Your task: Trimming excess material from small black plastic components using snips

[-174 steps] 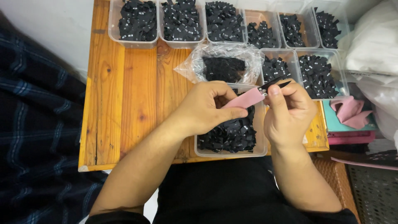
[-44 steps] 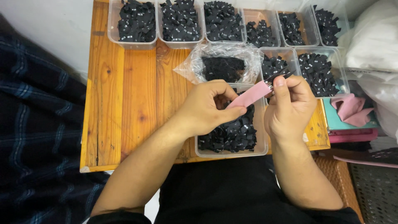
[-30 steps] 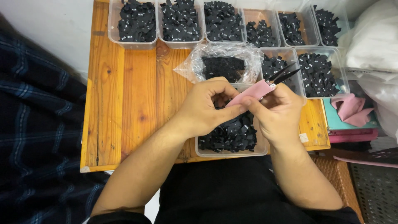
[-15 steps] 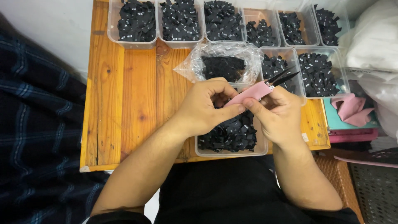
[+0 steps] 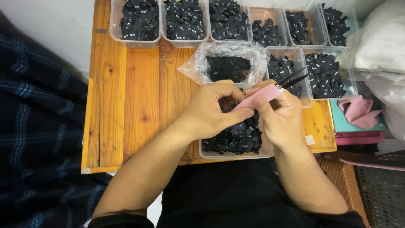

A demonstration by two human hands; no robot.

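Pink-handled snips (image 5: 270, 90) being pinched in the right hand (image 5: 280, 120), left hand (image 5: 211, 112) closing on something hidden, both working best held low over the tub of black tags (image 5: 232, 139).

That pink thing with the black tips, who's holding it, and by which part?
Both hands grip the pink-handled snips: the left hand pinches the handle's near end, the right hand holds its middle. The black blades stick out free.

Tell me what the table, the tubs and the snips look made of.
Table: varnished pine-like wood, with knots and plank seams. Tubs: clear, thin, glossy plastic, see-through walls. Snips: dark blades, probably metal; matte pink handle, likely plastic.
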